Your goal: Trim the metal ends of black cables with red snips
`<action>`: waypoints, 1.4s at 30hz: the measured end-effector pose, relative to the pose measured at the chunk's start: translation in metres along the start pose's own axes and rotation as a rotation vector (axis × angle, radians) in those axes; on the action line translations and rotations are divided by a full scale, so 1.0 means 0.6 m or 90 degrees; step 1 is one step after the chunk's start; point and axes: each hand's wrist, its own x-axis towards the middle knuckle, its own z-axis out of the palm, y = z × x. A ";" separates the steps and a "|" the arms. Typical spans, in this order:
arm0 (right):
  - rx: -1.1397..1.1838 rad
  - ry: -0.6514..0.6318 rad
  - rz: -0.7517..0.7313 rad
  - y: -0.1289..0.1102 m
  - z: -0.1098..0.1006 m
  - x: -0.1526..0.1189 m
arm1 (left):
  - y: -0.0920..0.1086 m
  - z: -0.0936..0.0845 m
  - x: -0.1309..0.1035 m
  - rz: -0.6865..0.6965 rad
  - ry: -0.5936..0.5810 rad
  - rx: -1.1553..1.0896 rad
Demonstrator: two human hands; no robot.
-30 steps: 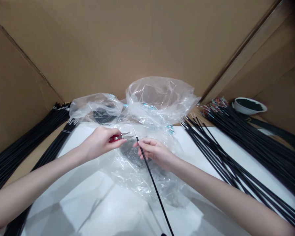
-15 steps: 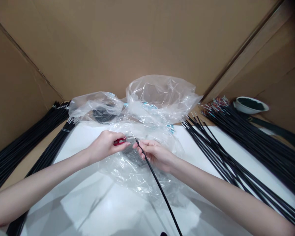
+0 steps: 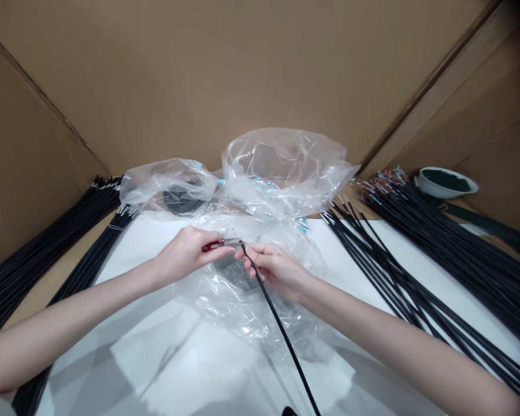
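Observation:
My left hand [image 3: 193, 249] is closed on small red-handled thread snips [image 3: 212, 246]. Their metal blades point right and meet the tip of a black cable [image 3: 281, 323]. Near that tip my right hand [image 3: 273, 268] pinches the cable, whose length slants down to the bottom edge. A thin pale strand sticks up from the cable's end; its details are too small to tell. Under both hands lies a clear plastic bag [image 3: 242, 312] with small grey contents that I cannot make out.
Bundles of black cables lie at the left [image 3: 82, 271] and right [image 3: 416, 289]. More crumpled clear bags [image 3: 286, 156] stand against the cardboard wall [image 3: 251, 69]. At the back right is a white bowl [image 3: 442, 190] with dark green contents. White sheeting [image 3: 164, 370] covers the work surface.
The snips' handles have been squeezed together, and the blades have closed in at the cable's tip. My left hand has shifted slightly right; my right hand has barely moved.

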 end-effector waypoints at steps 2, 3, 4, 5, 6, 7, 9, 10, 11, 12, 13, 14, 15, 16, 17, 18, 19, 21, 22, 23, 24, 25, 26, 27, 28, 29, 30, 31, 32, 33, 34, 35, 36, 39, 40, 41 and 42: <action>-0.002 0.003 -0.005 -0.002 0.001 -0.001 | 0.000 0.001 0.002 -0.006 0.012 0.013; -0.005 0.006 -0.005 -0.003 0.002 -0.001 | 0.001 0.001 0.003 -0.007 0.013 0.017; -0.009 0.009 -0.006 -0.004 0.003 -0.001 | 0.001 0.000 0.004 -0.007 0.011 0.019; -0.013 0.012 -0.006 -0.004 0.003 -0.001 | 0.001 -0.001 0.005 -0.006 0.009 0.019; -0.016 0.014 -0.007 -0.005 0.004 -0.001 | 0.001 -0.002 0.005 -0.004 0.006 0.018; -0.020 0.016 -0.009 -0.005 0.004 0.000 | 0.001 -0.003 0.006 -0.002 0.000 0.013; -0.027 0.016 -0.012 -0.006 0.005 0.000 | 0.000 -0.005 0.006 0.003 -0.016 -0.006; -0.031 0.016 -0.013 -0.006 0.005 0.001 | 0.000 -0.006 0.007 0.003 -0.025 -0.017; -0.035 0.017 -0.015 -0.006 0.006 0.001 | -0.001 -0.006 0.007 0.001 -0.033 -0.029; -0.037 0.019 -0.016 -0.006 0.006 0.001 | -0.002 -0.005 0.008 -0.006 -0.039 -0.039; -0.038 0.022 -0.016 -0.006 0.007 0.001 | -0.003 -0.004 0.009 -0.017 -0.044 -0.050; -0.038 0.026 -0.015 -0.006 0.008 0.002 | -0.005 -0.003 0.011 -0.031 -0.048 -0.063; -0.037 0.031 -0.012 -0.006 0.008 0.002 | -0.007 -0.001 0.012 -0.044 -0.054 -0.078; -0.034 0.035 -0.008 -0.006 0.008 0.002 | -0.009 0.001 0.015 -0.056 -0.061 -0.098; -0.030 0.038 -0.004 -0.006 0.009 0.003 | -0.012 0.003 0.017 -0.067 -0.069 -0.122; -0.023 0.040 0.003 -0.007 0.009 0.004 | -0.015 0.005 0.019 -0.076 -0.078 -0.150; -0.013 0.041 0.010 -0.007 0.009 0.005 | -0.017 0.008 0.021 -0.086 -0.088 -0.181; 0.012 0.043 0.029 -0.008 0.008 0.008 | -0.022 0.012 0.025 -0.110 -0.109 -0.244; 0.025 0.045 0.040 -0.009 0.008 0.010 | -0.024 0.014 0.027 -0.124 -0.117 -0.271; 0.038 0.048 0.051 -0.010 0.008 0.012 | -0.026 0.015 0.029 -0.138 -0.125 -0.292; 0.049 0.051 0.063 -0.011 0.008 0.014 | -0.028 0.016 0.031 -0.151 -0.134 -0.307; 0.058 0.054 0.074 -0.012 0.008 0.016 | -0.029 0.015 0.033 -0.163 -0.141 -0.316; 0.067 0.055 0.083 -0.013 0.007 0.018 | -0.030 0.014 0.034 -0.174 -0.146 -0.317; 0.075 0.055 0.090 -0.013 0.006 0.020 | -0.031 0.012 0.035 -0.178 -0.149 -0.312; 0.082 0.054 0.094 -0.013 0.005 0.022 | -0.032 0.010 0.036 -0.176 -0.144 -0.302; 0.086 0.053 0.097 -0.013 0.004 0.023 | -0.033 0.008 0.036 -0.166 -0.135 -0.287; 0.088 0.052 0.099 -0.013 0.002 0.024 | -0.034 0.005 0.035 -0.150 -0.122 -0.267; 0.089 0.052 0.101 -0.012 0.001 0.025 | -0.035 0.003 0.034 -0.131 -0.108 -0.243; 0.088 0.052 0.102 -0.011 0.000 0.026 | -0.036 0.001 0.033 -0.112 -0.097 -0.218; 0.086 0.053 0.102 -0.010 -0.001 0.026 | -0.036 -0.001 0.032 -0.097 -0.086 -0.192; 0.084 0.053 0.101 -0.010 -0.001 0.027 | -0.036 -0.002 0.031 -0.084 -0.080 -0.167; 0.082 0.052 0.100 -0.010 -0.001 0.027 | -0.035 -0.003 0.031 -0.075 -0.076 -0.143; 0.079 0.050 0.098 -0.010 -0.001 0.027 | -0.035 -0.004 0.030 -0.068 -0.072 -0.124; 0.070 0.041 0.088 -0.010 0.000 0.026 | -0.032 -0.005 0.032 -0.056 -0.075 -0.098; 0.064 0.035 0.082 -0.009 0.000 0.025 | -0.031 -0.006 0.033 -0.055 -0.082 -0.098; 0.055 0.030 0.074 -0.009 -0.001 0.024 | -0.030 -0.006 0.035 -0.053 -0.090 -0.099; 0.044 0.024 0.065 -0.008 -0.002 0.023 | -0.029 -0.007 0.036 -0.052 -0.099 -0.100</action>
